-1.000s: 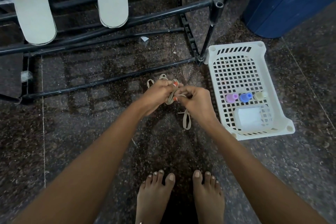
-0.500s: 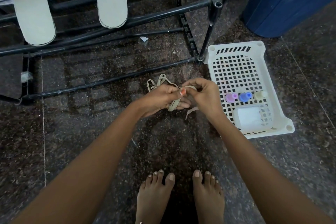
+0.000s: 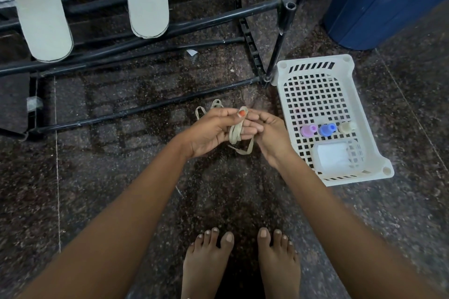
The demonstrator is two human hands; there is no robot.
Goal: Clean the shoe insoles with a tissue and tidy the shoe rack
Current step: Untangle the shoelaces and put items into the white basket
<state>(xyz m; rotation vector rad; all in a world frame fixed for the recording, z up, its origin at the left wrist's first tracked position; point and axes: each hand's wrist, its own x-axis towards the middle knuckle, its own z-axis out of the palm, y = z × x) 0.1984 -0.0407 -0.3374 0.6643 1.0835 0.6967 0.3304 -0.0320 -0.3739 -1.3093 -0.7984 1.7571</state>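
A lace (image 3: pixel 235 134) is pinned, coiled, under the thumb of the left hand (image 3: pixel 209 131) and seemingly pinched by the right hand (image 3: pixel 269 138); if slackened, it could unravel.

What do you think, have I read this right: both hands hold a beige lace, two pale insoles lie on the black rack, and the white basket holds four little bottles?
Not quite. The head view shows three little bottles in the white basket, not four: purple, blue and cream. The rest is as you say.
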